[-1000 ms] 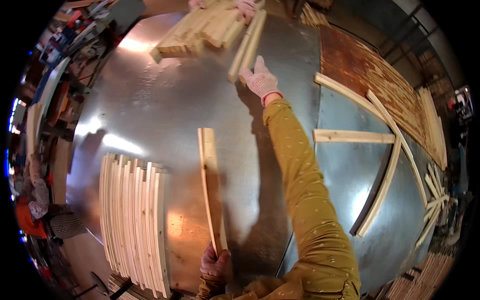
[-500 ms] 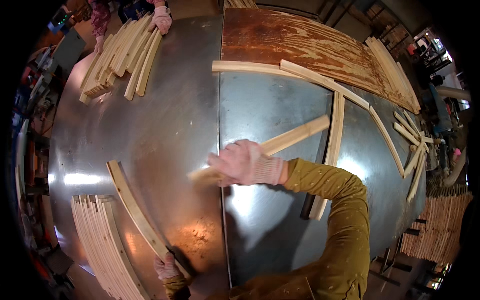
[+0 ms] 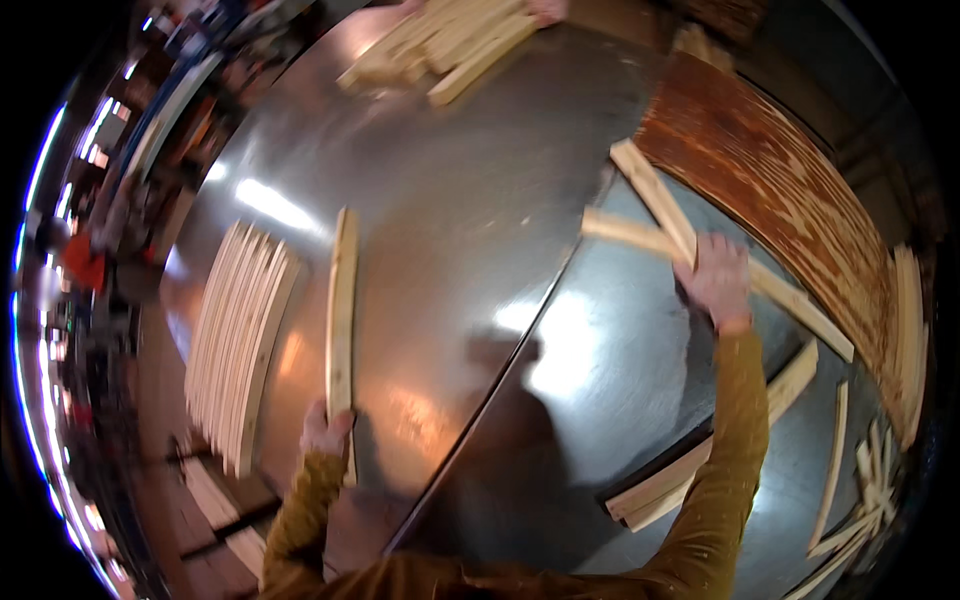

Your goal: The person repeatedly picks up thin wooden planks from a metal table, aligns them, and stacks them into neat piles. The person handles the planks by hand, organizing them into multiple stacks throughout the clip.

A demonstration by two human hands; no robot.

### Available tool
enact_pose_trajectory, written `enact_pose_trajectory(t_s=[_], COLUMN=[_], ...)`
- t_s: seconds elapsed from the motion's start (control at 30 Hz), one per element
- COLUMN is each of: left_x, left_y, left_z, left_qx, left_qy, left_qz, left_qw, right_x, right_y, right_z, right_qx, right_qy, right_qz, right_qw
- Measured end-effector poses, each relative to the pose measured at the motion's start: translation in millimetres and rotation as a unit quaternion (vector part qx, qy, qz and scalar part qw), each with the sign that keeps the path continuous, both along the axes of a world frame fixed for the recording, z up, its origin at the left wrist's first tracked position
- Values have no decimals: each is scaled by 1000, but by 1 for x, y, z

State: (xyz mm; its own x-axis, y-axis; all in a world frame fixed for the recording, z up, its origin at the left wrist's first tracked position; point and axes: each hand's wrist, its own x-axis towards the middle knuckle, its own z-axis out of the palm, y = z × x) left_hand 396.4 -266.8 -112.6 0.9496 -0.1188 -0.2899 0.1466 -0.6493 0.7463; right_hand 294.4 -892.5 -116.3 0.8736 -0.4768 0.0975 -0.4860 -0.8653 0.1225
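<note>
My left hand [image 3: 325, 430] grips the near end of a long pale wooden slat [image 3: 343, 310] that lies flat on the shiny metal table [image 3: 450, 200]. To its left sits a neat row of several matching slats [image 3: 235, 335]. My right hand [image 3: 712, 278], arm stretched out in a mustard sleeve, rests on top of two crossed slats [image 3: 650, 215] at the right side of the table, fingers bent over them.
A rust-brown plywood board [image 3: 790, 200] runs along the far right, with loose slats [image 3: 860, 480] scattered near it. A pile of slats [image 3: 450, 45] lies at the far edge, where another person's hand [image 3: 548, 10] touches it. Two slats [image 3: 700, 460] lie under my right forearm.
My right hand has left the slat it held mid-table and reached right to the crossed slats. My left hand still holds its slat, now lying more upright in view.
</note>
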Motion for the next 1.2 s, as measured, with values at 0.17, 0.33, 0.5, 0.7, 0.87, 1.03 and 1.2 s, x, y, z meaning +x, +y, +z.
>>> enact_pose_trajectory(t_s=[0.17,0.33,0.5,0.7,0.87,1.03,1.2], left_x=[17,-23,-89,-124,-181,-232,-160], left_y=[-19,23,92,359,556,770,826], left_z=[25,-2,54,68,98,-12,-117], left_qx=[67,-496,-579,-583,104,311,340], left_qy=[54,262,192,-114,-131,63,172], left_qz=[-16,16,46,287,589,561,423], left_qw=[996,828,791,752,791,765,822], right_x=[-115,-189,-237,-281,-265,-219,-242], right_y=[178,313,387,443,515,585,590], right_z=[29,42,62,27,-26,32,-5], right_qx=[42,181,241,233,-36,267,399], right_qy=[-17,54,112,-6,24,-63,32], right_qz=[183,295,345,155,-317,-583,-426], right_qw=[982,937,900,960,948,764,811])
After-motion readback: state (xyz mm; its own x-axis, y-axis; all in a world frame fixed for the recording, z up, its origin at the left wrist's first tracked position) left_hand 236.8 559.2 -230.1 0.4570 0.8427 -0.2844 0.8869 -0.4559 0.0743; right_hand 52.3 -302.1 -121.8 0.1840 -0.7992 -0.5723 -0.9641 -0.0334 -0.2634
